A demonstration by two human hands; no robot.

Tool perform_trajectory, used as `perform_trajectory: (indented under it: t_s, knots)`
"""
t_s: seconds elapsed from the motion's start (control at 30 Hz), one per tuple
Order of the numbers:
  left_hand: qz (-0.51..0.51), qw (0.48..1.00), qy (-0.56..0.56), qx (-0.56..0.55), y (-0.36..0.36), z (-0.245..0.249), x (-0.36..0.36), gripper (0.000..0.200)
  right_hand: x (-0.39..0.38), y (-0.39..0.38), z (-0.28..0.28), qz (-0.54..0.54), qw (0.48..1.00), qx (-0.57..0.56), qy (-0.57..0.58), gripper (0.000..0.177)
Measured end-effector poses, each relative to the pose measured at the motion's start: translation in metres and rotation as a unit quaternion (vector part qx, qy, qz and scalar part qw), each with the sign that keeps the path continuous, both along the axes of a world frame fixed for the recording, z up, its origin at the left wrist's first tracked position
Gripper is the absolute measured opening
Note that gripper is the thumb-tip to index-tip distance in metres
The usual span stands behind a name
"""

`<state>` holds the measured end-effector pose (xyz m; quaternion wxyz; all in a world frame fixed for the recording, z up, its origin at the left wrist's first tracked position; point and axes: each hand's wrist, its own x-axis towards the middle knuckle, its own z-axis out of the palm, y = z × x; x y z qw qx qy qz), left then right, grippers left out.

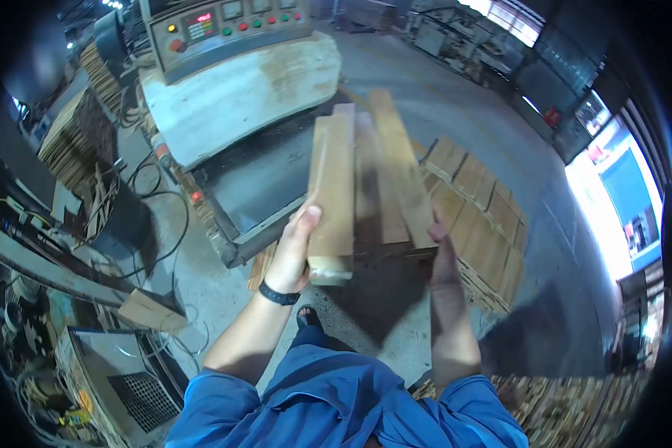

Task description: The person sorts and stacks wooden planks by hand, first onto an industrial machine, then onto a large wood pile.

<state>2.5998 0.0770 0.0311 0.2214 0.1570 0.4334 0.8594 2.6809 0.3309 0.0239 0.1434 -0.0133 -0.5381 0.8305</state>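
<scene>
My left hand (300, 237), with a dark band at its wrist, is closed on a thick bundle of wooden boards (331, 198). The thumb presses on the bundle's left side, and the near ends of the boards point at me. My right hand (442, 250) grips the near end of a long wooden board (400, 160), which slants away to the upper left. Its fingers are partly hidden and in shadow. Between the two hands, more flat boards (377, 190) show in shade, lower than the bundle's top.
A machine with a control panel (231, 30) and a dark flat bed (265, 175) stands ahead on the left. Stacked boards (474, 213) lie right of my hands. Many stacked strips (567, 407) lie at the lower right. A black hose (183, 243) loops over the floor at left.
</scene>
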Motion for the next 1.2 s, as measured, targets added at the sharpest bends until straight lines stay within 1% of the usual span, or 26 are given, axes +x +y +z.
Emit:
perform_trajectory:
  t_s: [0.07,0.1,0.13,0.17,0.2,0.23,0.27,0.3,0.37,0.4,0.43,0.47,0.53,0.57,0.67,0.7,0.77,0.87,0.9,1.0,1.03,1.07,1.1,1.13,1.17,1.2]
  knots:
    - [0.089,0.995,-0.007,-0.04,-0.016,-0.061,-0.027,0.079,-0.045,-0.016,-0.031,-0.001,0.998,0.063,-0.017,0.081]
    - [0.106,0.993,-0.015,-0.057,-0.024,-0.085,-0.04,0.08,-0.069,-0.018,-0.059,0.045,0.997,0.028,-0.055,0.079]
    - [0.125,0.989,-0.024,-0.072,-0.03,-0.108,-0.053,0.08,-0.096,-0.017,-0.105,0.065,0.994,-0.019,-0.091,0.079]
    - [0.142,0.985,-0.038,-0.09,-0.039,-0.134,-0.06,0.081,-0.115,-0.03,-0.116,0.115,0.988,-0.043,-0.097,0.078]
    - [0.172,0.968,-0.008,-0.182,-0.048,-0.166,-0.069,0.079,-0.135,-0.037,-0.138,0.136,0.979,-0.063,-0.137,0.078]
    - [0.194,0.942,0.022,-0.274,-0.057,-0.2,-0.073,0.077,-0.149,-0.041,-0.172,0.154,0.969,-0.084,-0.177,0.078]
    - [0.212,0.906,0.055,-0.362,-0.061,-0.219,-0.081,0.075,-0.167,-0.044,-0.199,0.169,0.957,-0.104,-0.212,0.078]
    - [0.213,0.909,0.052,-0.355,-0.06,-0.213,-0.084,0.076,-0.179,-0.046,-0.216,0.18,0.956,-0.116,-0.201,0.077]
    - [0.236,0.908,0.069,-0.341,-0.062,-0.238,-0.093,0.079,-0.192,-0.051,-0.238,0.2,0.952,-0.142,-0.185,0.076]
    - [0.247,0.906,0.079,-0.335,-0.063,-0.251,-0.097,0.08,-0.201,-0.05,-0.245,0.206,0.949,-0.118,-0.208,0.075]
    - [0.252,0.9,0.071,-0.348,-0.064,-0.256,-0.102,0.092,-0.208,-0.049,-0.25,0.21,0.945,-0.096,-0.232,0.074]
    - [0.255,0.916,0.034,-0.309,-0.062,-0.26,-0.102,0.096,-0.213,-0.047,-0.252,0.215,0.94,-0.071,-0.254,0.073]
    - [0.266,0.938,-0.032,-0.221,-0.052,-0.265,-0.107,0.104,-0.228,-0.039,-0.265,0.254,0.916,-0.095,-0.295,0.069]
    - [0.272,0.932,-0.039,-0.235,-0.048,-0.268,-0.11,0.111,-0.234,-0.034,-0.274,0.274,0.903,-0.105,-0.314,0.067]
    - [0.259,0.936,-0.118,-0.208,-0.032,-0.271,-0.108,0.108,-0.245,-0.02,-0.296,0.259,0.898,-0.042,-0.353,0.061]
    - [0.272,0.929,-0.099,-0.229,-0.028,-0.279,-0.106,0.107,-0.245,-0.013,-0.302,0.26,0.898,-0.031,-0.353,0.059]
    - [0.3,0.913,-0.058,-0.269,-0.021,-0.305,-0.105,0.105,-0.253,0.003,-0.297,0.263,0.899,-0.008,-0.351,0.056]
    - [0.316,0.894,-0.076,-0.309,-0.015,-0.321,-0.1,0.101,-0.268,0.038,-0.273,0.322,0.884,-0.079,-0.331,0.054]
    - [0.324,0.889,-0.08,-0.314,-0.013,-0.324,-0.098,0.099,-0.272,0.05,-0.264,0.34,0.877,-0.12,-0.318,0.057]
    - [0.351,0.884,-0.09,-0.296,-0.004,-0.331,-0.098,0.095,-0.287,0.084,-0.294,0.281,0.919,0.054,-0.271,0.066]
    - [0.356,0.877,-0.093,-0.31,-0.002,-0.329,-0.098,0.091,-0.292,0.088,-0.301,0.236,0.929,0.181,-0.22,0.078]
    - [0.36,0.877,-0.1,-0.301,0.001,-0.325,-0.098,0.09,-0.294,0.086,-0.281,0.182,0.897,0.351,-0.199,0.079]
    - [0.364,0.878,-0.106,-0.292,0.004,-0.322,-0.098,0.089,-0.294,0.084,-0.26,0.121,0.835,0.509,-0.171,0.081]
    - [0.367,0.879,-0.113,-0.283,0.008,-0.317,-0.099,0.088,-0.296,0.08,-0.243,0.055,0.745,0.65,-0.139,0.082]
    - [0.37,0.875,-0.116,-0.291,0.011,-0.311,-0.099,0.086,-0.299,0.081,-0.243,0.035,0.713,0.689,-0.129,0.084]
    - [0.369,0.873,-0.12,-0.296,0.013,-0.305,-0.098,0.086,-0.302,0.084,-0.25,0.045,0.696,0.708,-0.112,0.083]
